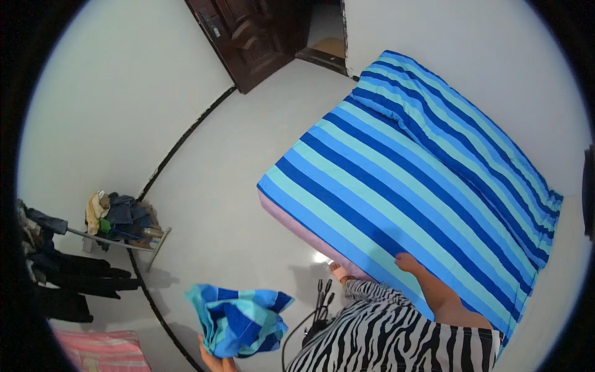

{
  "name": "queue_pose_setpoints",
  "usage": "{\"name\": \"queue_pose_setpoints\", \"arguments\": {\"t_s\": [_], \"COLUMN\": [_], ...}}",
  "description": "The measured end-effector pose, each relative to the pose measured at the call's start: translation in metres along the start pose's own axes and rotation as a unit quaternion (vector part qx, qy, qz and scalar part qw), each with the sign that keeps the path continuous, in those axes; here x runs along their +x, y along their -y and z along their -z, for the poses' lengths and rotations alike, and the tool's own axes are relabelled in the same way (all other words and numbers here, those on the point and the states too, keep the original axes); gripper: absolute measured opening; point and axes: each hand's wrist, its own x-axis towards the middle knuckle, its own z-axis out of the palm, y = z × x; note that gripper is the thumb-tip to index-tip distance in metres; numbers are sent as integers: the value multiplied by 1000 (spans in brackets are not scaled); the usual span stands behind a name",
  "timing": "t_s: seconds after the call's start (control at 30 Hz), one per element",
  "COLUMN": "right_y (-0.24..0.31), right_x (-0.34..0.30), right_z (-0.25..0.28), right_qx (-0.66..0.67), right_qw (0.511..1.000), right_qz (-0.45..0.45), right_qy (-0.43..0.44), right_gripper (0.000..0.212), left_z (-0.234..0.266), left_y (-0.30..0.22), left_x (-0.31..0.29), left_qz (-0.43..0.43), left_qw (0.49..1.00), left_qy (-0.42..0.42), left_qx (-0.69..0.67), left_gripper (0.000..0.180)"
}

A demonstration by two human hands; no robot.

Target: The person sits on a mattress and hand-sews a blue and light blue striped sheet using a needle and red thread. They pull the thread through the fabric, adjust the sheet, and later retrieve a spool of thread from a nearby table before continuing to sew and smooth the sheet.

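Observation:
My left hand (217, 361) is closed on a bundled blue cloth (251, 323) at the lower edge, left of my body. The cloth is crumpled, in light blue, turquoise and dark blue blocks, and hangs above the floor. Over the near side of the bed is my right hand (406, 263), its arm reaching out from a zebra-print sleeve. Its fingers are foreshortened, and whether it touches the bed I cannot tell. A sheet (365, 167) with blue and turquoise stripes covers the bed, its far part rumpled into long folds along the wall. Below its left edge shows a pink mattress side (297, 230).
My foot (339, 271) stands against the bed's left side. Black cables (322, 304) hang before my body. To the left are a metal rack (118, 239) with piled clothes, dark garments (80, 273) and a pink striped cloth (102, 350). A brown door (251, 40) stands ajar at the far wall.

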Motion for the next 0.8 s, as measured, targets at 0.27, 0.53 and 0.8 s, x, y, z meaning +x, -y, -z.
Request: {"name": "queue_pose_setpoints", "arguments": {"t_s": [0.27, 0.53, 0.8], "right_y": [329, 602, 673], "right_x": [128, 237, 284], "right_z": [111, 114, 161], "right_qx": [317, 235, 350], "right_qw": [937, 902, 915], "right_qz": [120, 318, 198], "right_qy": [84, 171, 25], "right_gripper": [48, 43, 42], "left_z": [-47, 34, -144], "left_y": [-5, 30, -98], "left_x": [171, 383, 627], "left_qz": [149, -172, 43], "left_qw": [935, 981, 961], "left_qy": [-138, 88, 135], "left_qx": [-290, 7, -237], "left_gripper": [44, 62, 46]}}
